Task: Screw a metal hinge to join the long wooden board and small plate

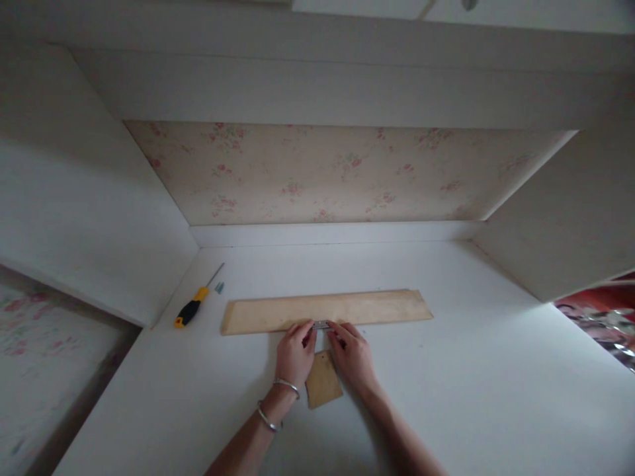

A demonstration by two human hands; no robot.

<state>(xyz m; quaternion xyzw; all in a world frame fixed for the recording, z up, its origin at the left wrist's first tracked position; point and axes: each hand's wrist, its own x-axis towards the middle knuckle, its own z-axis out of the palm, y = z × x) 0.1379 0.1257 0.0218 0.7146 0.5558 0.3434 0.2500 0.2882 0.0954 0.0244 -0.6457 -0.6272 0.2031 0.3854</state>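
Note:
A long pale wooden board (327, 309) lies flat on the white desk (446, 370). At the middle of its near edge sits a small metal hinge (321, 324). My left hand (296, 352), with two bangles on the wrist, pinches the hinge's left end. My right hand (352, 354) pinches its right end. A small wooden piece (323, 387) lies on the desk between my wrists, partly covered by them.
A yellow and black screwdriver (194, 305) lies at the desk's left, with a few small pale screws or plugs (219, 287) beside its shaft. White cabinet sides enclose the desk left and right; floral wallpaper (327, 172) backs it.

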